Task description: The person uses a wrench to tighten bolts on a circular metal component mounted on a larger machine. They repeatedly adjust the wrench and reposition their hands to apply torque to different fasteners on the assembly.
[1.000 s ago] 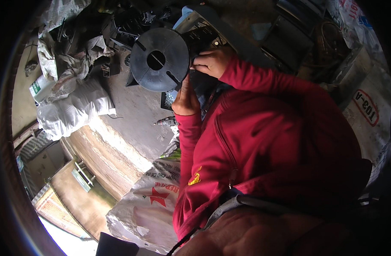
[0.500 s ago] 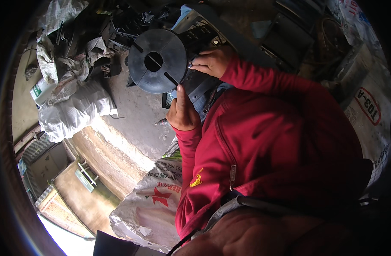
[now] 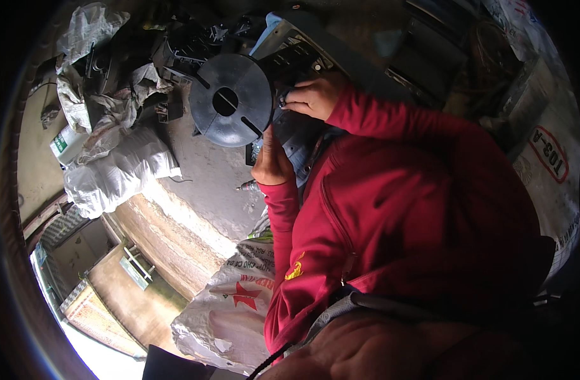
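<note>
A round black plastic reel [image 3: 207, 120], with a central hole and slots in its face, is held up in front of me. My left hand [image 3: 272, 163] is closed on its lower right rim, the other fingers curled and partly hidden. At the reel's right edge my right hand [image 3: 312, 98] has its fingers pinched together around a small dark thing that I cannot make out. Behind the reel's right side is a dark slotted part [image 3: 290, 61]. A small open box [image 3: 250, 155] shows in part under the reel, beside my left hand.
Dark plastic parts [image 3: 195, 41] are heaped beyond the reel. A blue-edged panel [image 3: 321, 38] slants behind my right hand. White sacks [image 3: 122, 171] lie on the left, and a printed sack [image 3: 226, 310] stands near my left sleeve. A drill-like tool [image 3: 247, 185] lies on the concrete floor.
The reel sits slightly lower in the view. My left hand has shifted a little at its rim, with the fingertip less visible. My right hand stays by the right edge.
</note>
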### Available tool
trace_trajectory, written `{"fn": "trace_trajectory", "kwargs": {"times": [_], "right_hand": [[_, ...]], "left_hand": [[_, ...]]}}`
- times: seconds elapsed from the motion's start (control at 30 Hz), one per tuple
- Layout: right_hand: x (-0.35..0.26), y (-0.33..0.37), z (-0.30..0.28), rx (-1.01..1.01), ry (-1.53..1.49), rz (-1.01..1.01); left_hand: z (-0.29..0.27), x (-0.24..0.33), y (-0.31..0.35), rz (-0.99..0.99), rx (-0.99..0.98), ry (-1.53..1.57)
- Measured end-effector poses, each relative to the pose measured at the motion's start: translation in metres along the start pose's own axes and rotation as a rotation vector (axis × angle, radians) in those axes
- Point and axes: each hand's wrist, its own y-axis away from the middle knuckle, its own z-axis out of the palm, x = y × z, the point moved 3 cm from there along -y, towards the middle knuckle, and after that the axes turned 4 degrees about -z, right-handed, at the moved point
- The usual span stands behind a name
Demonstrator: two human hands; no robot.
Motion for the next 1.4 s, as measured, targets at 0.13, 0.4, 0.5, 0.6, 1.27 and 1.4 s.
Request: {"fn": "trace_trajectory", "kwargs": {"times": [0.13,0.4,0.5,0.6,1.27,1.4], "right_hand": [[0.001,-0.003,-0.003,0.059,0.015,0.014],[-0.004,-0.005,-0.015,0.047,0.019,-0.010],[0.001,0.001,-0.024,0.085,-0.133,-0.004],[0.012,0.014,-0.062,0.078,-0.214,0.130],[0.057,-0.069,-0.071,-0.858,0.340,0.163],[0.060,-0.068,-0.071,-0.840,0.320,0.161]], "left_hand": [[-0.016,0.023,-0.016,0.098,0.088,0.053],[-0.008,0.022,-0.015,0.039,0.042,0.082],[0.006,0.011,-0.013,0.042,-0.025,-0.053],[0.012,0.002,-0.009,0.047,0.023,-0.081],[0.015,0.008,-0.010,-0.012,-0.092,-0.117],[0.002,0.018,-0.014,0.047,0.068,0.045]]}}
